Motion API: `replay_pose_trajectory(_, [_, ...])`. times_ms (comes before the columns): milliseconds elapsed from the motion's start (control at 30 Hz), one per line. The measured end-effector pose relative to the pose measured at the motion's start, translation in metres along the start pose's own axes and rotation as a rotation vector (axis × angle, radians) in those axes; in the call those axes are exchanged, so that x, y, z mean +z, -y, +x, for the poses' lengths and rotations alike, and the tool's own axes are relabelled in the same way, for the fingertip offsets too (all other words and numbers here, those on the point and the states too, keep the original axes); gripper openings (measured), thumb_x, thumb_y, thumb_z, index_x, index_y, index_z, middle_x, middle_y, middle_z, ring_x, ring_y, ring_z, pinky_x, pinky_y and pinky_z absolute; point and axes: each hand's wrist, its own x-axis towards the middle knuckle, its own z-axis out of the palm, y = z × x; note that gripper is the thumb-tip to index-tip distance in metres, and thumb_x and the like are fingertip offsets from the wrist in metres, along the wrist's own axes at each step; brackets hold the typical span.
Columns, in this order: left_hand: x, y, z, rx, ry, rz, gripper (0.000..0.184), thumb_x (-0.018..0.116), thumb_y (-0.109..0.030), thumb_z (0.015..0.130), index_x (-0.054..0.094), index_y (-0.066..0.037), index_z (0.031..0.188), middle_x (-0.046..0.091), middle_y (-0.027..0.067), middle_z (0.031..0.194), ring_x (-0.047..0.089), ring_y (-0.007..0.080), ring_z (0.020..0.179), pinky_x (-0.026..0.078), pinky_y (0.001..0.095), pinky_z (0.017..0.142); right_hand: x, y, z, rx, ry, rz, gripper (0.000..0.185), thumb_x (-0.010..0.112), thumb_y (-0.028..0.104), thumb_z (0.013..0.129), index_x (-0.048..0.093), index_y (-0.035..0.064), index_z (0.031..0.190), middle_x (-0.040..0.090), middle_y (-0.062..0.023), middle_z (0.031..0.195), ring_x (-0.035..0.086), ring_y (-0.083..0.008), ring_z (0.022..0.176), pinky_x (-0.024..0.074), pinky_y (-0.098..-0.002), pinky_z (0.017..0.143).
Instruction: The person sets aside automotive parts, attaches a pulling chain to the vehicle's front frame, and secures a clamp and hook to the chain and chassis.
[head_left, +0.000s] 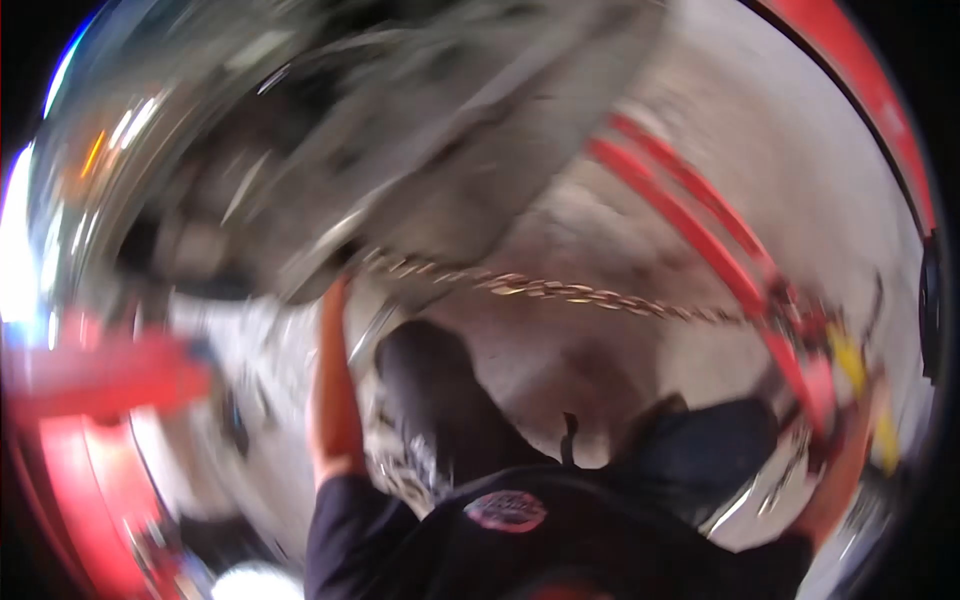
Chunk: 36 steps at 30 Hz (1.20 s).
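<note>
A metal chain [560, 290] stretches from the underside of a vehicle [480, 150] across to a red metal frame [690, 215] on the right. My left hand [341, 283] reaches up to the vehicle's lower edge, close to the chain's left end; its fingers are hidden and blurred. On the right, my right hand [872, 395] is beside the red frame and a yellow piece [848, 362], near where the chain meets the frame. Motion blur hides its fingers, so I cannot tell what it holds.
The concrete floor [560, 370] lies beneath the chain, with my bent legs [440, 400] just below it. Red equipment [110, 380] stands at the left. Another red beam [850, 60] curves along the upper right. Chain links or loose metal [400, 480] lie by my left leg.
</note>
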Motion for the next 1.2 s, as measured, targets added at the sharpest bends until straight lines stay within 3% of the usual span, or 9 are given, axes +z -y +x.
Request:
replay_pose_trajectory(133, [-0.005,-0.028,0.048,-0.104,0.211,0.002,0.025,0.061,-0.028,0.084,0.063,-0.007,0.097,0.061,0.0090,0.071,0.056,0.0248,0.059,0.047,0.0419,0.053,-0.053,-0.134,-0.160,0.380,0.037,-0.118,0.052,0.034,0.048,0.097,0.065,0.0076,0.104,0.065,-0.0257,0.099,0.062,-0.0427,0.095,0.0479,-0.0537,0.081])
replay_pose_trajectory(200, [-0.012,-0.066,0.032,-0.509,0.240,-0.526,0.031,0.043,-0.038,0.093,0.057,-0.010,0.090,0.056,0.0054,0.072,0.049,0.0179,0.051,0.035,0.0343,0.041,-0.023,-0.141,-0.140,0.628,0.044,-0.294,0.052,0.038,0.049,0.095,0.068,0.0062,0.097,0.066,-0.0235,0.098,0.063,-0.0421,0.095,0.0478,-0.0509,0.083])
replay_pose_trajectory(367, [-0.020,-0.080,0.033,-0.549,0.573,-0.627,0.050,0.030,-0.048,0.098,0.058,-0.015,0.123,0.067,0.0048,0.118,0.064,0.0183,0.099,0.037,0.0310,0.062,-0.011,-0.148,-0.136,0.537,-0.093,-0.371,0.042,0.039,0.041,0.095,0.067,0.0096,0.093,0.067,-0.0206,0.094,0.063,-0.0407,0.089,0.0496,-0.0497,0.079])
replay_pose_trajectory(600, [-0.002,-0.029,0.054,-0.568,0.262,-0.344,0.049,0.035,-0.050,0.098,0.058,-0.015,0.122,0.068,0.0008,0.107,0.057,0.0125,0.076,0.037,0.0267,0.056,-0.010,-0.144,-0.134,0.398,-0.119,-0.415,0.044,0.039,0.043,0.095,0.067,0.0095,0.096,0.067,-0.0199,0.097,0.064,-0.0403,0.091,0.0505,-0.0507,0.077])
replay_pose_trajectory(800, [-0.023,-0.086,0.010,-0.572,0.555,-0.853,0.042,0.037,-0.042,0.100,0.059,-0.012,0.120,0.065,0.0010,0.112,0.058,0.0095,0.080,0.036,0.0230,0.057,-0.010,-0.151,-0.126,0.542,-0.237,-0.295,0.051,0.039,0.048,0.095,0.068,0.0092,0.080,0.068,-0.0219,0.084,0.066,-0.0406,0.080,0.0525,-0.0486,0.074])
replay_pose_trajectory(933, [-0.008,-0.070,0.020,-0.391,0.556,-0.839,0.038,0.037,-0.036,0.100,0.056,-0.012,0.122,0.065,0.0053,0.114,0.064,0.0159,0.100,0.050,0.0266,0.075,-0.001,-0.169,-0.134,0.330,-0.246,-0.288,0.047,0.039,0.048,0.097,0.067,0.0108,0.087,0.067,-0.0204,0.081,0.065,-0.0404,0.078,0.0506,-0.0505,0.071])
replay_pose_trajectory(1033, [-0.009,-0.057,0.030,-0.423,0.570,-0.832,0.036,0.039,-0.033,0.100,0.058,-0.010,0.120,0.067,0.0053,0.109,0.066,0.0166,0.093,0.051,0.0279,0.074,-0.002,-0.158,-0.132,0.404,-0.285,-0.326,0.044,0.041,0.046,0.096,0.065,0.0112,0.083,0.067,-0.0194,0.078,0.065,-0.0393,0.076,0.0517,-0.0490,0.067])
replay_pose_trajectory(1167, [-0.014,-0.061,0.019,-0.005,0.400,-0.134,0.040,0.040,-0.037,0.100,0.063,-0.008,0.114,0.069,0.0052,0.100,0.066,0.0157,0.082,0.049,0.0280,0.065,-0.008,-0.141,-0.134,0.543,-0.341,-0.281,0.043,0.042,0.045,0.096,0.065,0.0111,0.081,0.067,-0.0194,0.078,0.065,-0.0395,0.074,0.0519,-0.0490,0.067])
replay_pose_trajectory(1200, [-0.016,-0.067,0.012,-0.178,0.366,-0.332,0.041,0.041,-0.039,0.099,0.064,-0.008,0.112,0.069,0.0050,0.098,0.065,0.0150,0.079,0.047,0.0277,0.061,-0.005,-0.141,-0.136,0.556,-0.337,-0.275,0.045,0.042,0.046,0.096,0.066,0.0109,0.081,0.067,-0.0198,0.079,0.065,-0.0399,0.075,0.0520,-0.0488,0.069])
